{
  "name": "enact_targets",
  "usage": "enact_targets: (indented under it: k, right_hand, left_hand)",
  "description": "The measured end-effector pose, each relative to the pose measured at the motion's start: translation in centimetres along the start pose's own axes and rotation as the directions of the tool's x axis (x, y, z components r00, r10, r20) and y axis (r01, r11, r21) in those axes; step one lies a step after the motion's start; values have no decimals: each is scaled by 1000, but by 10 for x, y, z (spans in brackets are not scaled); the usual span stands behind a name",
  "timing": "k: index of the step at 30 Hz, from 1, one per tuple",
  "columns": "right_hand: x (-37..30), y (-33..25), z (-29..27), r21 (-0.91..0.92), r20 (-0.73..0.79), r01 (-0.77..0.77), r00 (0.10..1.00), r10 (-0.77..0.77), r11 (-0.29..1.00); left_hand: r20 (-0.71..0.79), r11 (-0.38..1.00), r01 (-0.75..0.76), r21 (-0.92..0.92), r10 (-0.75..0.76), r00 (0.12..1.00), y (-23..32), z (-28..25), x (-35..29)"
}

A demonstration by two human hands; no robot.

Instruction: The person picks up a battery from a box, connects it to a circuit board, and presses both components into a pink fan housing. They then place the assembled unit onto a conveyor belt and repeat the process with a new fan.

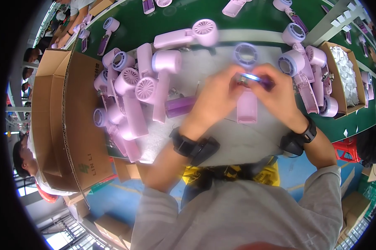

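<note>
My left hand (218,92) and my right hand (276,89) come together over the work surface, both closed with fingertips pinched. Between them is a small shiny part (251,77) with a bright glare and a dark purple end; blur and fingers hide its exact kind. Below it lies a pink handheld fan body (247,109), its handle toward me and its round lilac-rimmed head (246,55) beyond my fingers. A purple cylindrical piece (180,106), perhaps a battery, lies just left of my left hand.
Piled pink fan bodies (134,108) crowd the left side, beside a tall cardboard box (77,121). More fan bodies (311,62) lie at right, next to an open carton (327,49) of white pieces. A pink fan (175,38) rests on the far ledge, before a green belt (175,16).
</note>
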State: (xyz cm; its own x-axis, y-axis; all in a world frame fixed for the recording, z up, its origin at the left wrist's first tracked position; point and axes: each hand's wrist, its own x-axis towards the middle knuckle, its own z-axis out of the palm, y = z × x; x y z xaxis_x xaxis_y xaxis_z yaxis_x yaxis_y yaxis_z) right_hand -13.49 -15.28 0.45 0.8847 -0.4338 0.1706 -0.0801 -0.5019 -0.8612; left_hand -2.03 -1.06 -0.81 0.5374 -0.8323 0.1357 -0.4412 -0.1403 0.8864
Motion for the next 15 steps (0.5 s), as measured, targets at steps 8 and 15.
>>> enact_targets:
  k: [8,15]
  right_hand:
    - [-1,3,-6,-72,85,-25,996,31,997]
    - [0,1,-4,-50,41,28,999,-26,998]
  left_hand:
    - [14,999,-38,-5,38,999,3,-1,-1]
    - [6,1000,-10,16,10,1000,5,-1,-2]
